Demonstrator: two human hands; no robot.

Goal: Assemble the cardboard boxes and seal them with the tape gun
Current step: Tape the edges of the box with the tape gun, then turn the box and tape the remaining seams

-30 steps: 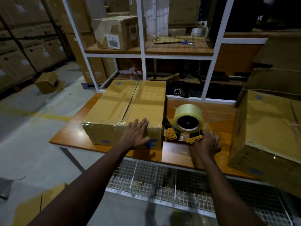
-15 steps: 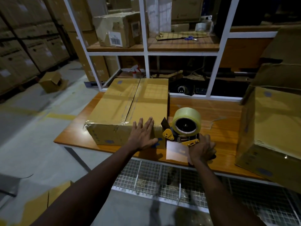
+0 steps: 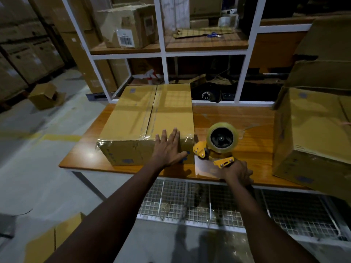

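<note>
Shelving (image 3: 163,54) with white uprights stands behind the orange wooden surface (image 3: 247,118). At the surface's right end sits a large cardboard box (image 3: 313,133). Toward the left lies the closed cardboard box (image 3: 136,118), clear tape running along its top seam. Just beside its near right corner stands the yellow-framed tape gun (image 3: 218,147), roll facing the camera. The left hand (image 3: 169,150) lies flat over the closed box's near top edge, fingers (image 3: 175,134) straight and spread. The right hand (image 3: 237,171) grips the tape gun's handle at the surface's near edge.
</note>
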